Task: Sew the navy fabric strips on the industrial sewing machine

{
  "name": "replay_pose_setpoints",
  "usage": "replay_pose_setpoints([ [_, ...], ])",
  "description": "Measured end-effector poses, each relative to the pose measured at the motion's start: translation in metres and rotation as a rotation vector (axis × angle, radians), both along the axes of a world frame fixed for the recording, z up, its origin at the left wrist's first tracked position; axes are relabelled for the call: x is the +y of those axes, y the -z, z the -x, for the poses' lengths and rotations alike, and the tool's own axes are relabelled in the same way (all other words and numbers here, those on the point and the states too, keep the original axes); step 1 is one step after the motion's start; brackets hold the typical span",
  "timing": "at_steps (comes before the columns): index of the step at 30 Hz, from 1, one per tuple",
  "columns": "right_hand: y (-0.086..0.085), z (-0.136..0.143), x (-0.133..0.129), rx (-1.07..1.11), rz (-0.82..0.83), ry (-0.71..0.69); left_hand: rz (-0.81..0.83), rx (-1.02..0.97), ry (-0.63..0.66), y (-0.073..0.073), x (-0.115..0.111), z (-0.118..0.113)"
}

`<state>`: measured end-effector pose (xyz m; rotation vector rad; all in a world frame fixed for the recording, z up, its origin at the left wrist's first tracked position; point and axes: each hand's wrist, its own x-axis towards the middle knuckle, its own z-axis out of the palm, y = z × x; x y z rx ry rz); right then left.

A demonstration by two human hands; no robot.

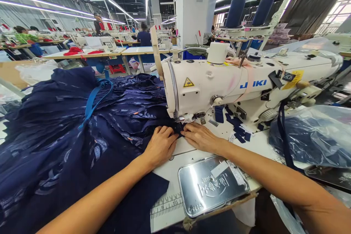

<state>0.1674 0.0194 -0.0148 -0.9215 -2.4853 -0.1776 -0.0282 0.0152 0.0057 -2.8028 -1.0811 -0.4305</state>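
Observation:
A white sewing machine [197,84] stands over the work, its needle area low at the left end of the head. Beneath it lies a dark navy fabric piece [178,130], partly hidden by my fingers and the machine. My left hand [162,144] is closed, its bent fingers pressing the fabric just in front of the needle area. From the other side my right hand [201,137] grips the same fabric, fingers together and fingertips close to the left ones. A large bundle of navy garment pieces [117,117] with light printed patterns, tied by a blue strap [91,100], heaps up on the left.
A shiny metal tin [201,190] lies at the table's front edge beside a printed ruler scale [167,206]. Small navy fabric tabs [238,129] are scattered right of the needle. A clear plastic bag [315,139] sits at right. Thread cones [236,9] stand above; people work behind.

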Motion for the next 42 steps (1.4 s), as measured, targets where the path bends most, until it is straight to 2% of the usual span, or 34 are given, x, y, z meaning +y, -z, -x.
replay_pose_setpoints([
  [5, 0.003, -0.013, 0.009, 0.184, 0.186, -0.145, 0.089, 0.058, -0.044, 0.001, -0.002, -0.003],
  [8, 0.003, -0.016, 0.011, 0.218, 0.219, -0.195, 0.138, 0.066, -0.052, 0.0, -0.001, -0.002],
  [17, 0.001, -0.017, 0.007, 0.047, 0.058, -0.196, 0.083, 0.073, -0.029, 0.003, -0.012, -0.003],
  [20, 0.003, -0.017, 0.006, 0.039, 0.054, -0.183, 0.09, 0.082, -0.025, 0.002, -0.014, -0.001],
  [25, 0.004, -0.015, 0.004, 0.039, 0.067, -0.171, 0.148, 0.08, 0.024, -0.001, -0.006, 0.006],
  [30, 0.003, -0.012, 0.002, 0.014, 0.038, -0.154, 0.143, 0.035, 0.085, 0.001, 0.003, 0.012],
  [42, -0.001, -0.009, -0.001, -0.019, -0.011, -0.125, 0.184, 0.024, 0.081, -0.003, 0.005, 0.01],
])
